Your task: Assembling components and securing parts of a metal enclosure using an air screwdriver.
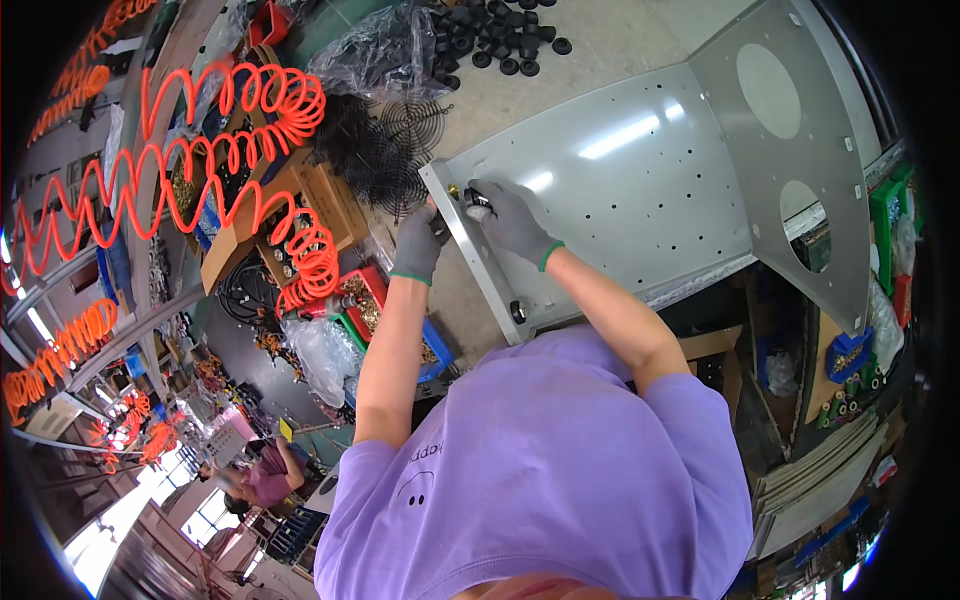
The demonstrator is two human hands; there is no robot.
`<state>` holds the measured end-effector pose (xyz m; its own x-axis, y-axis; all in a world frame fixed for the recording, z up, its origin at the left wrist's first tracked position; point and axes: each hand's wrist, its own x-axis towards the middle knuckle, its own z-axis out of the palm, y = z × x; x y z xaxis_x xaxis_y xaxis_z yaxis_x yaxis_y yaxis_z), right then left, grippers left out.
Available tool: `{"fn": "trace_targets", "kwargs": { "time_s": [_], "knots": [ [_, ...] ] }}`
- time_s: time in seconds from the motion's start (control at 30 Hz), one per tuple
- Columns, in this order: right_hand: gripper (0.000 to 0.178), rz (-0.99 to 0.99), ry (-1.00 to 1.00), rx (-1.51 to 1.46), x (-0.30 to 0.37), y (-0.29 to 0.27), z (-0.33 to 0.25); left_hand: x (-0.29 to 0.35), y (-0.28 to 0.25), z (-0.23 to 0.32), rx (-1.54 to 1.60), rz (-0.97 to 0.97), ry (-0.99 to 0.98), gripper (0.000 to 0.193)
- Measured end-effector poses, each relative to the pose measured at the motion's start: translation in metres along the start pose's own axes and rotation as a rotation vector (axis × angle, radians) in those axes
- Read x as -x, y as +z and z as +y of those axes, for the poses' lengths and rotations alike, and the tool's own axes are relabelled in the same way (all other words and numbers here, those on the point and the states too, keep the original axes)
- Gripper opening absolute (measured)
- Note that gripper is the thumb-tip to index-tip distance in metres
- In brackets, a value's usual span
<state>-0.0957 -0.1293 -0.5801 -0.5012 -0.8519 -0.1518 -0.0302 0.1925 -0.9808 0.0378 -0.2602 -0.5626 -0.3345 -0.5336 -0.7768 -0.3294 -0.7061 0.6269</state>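
A large grey sheet-metal panel (630, 190) lies in front of me, with a raised flange (470, 250) along its left side. Inside that flange, my gloved right hand (512, 225) pinches a small black round fitting (478, 206). My gloved left hand (416, 246) is at the flange's outer face, fingers curled in; what they hold there, if anything, is hidden. A small brass-coloured piece (453, 190) shows on the flange just beyond my hands. Nearer to me, another black round fitting (518, 311) sits at the flange.
Black round caps (500, 40), a clear plastic bag (375, 55) and black wire fan guards (400, 140) lie beyond the panel. Orange coiled hoses (290, 110) hang at left above cartons and a red parts bin (365, 300). An upright panel with round cutouts (790, 140) stands right.
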Motion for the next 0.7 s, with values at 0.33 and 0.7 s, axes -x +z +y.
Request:
{"fn": "trace_targets", "kwargs": {
  "time_s": [0.33,0.7],
  "knots": [
    [0.040,-0.021,-0.204,0.031,-0.021,-0.006,0.002,-0.008,-0.005,-0.002,-0.026,-0.157,0.281,0.024],
    [0.043,-0.078,-0.267,0.161,-0.032,-0.003,0.009,-0.007,-0.006,-0.010,-0.098,-0.128,0.364,0.028]
  ]
}}
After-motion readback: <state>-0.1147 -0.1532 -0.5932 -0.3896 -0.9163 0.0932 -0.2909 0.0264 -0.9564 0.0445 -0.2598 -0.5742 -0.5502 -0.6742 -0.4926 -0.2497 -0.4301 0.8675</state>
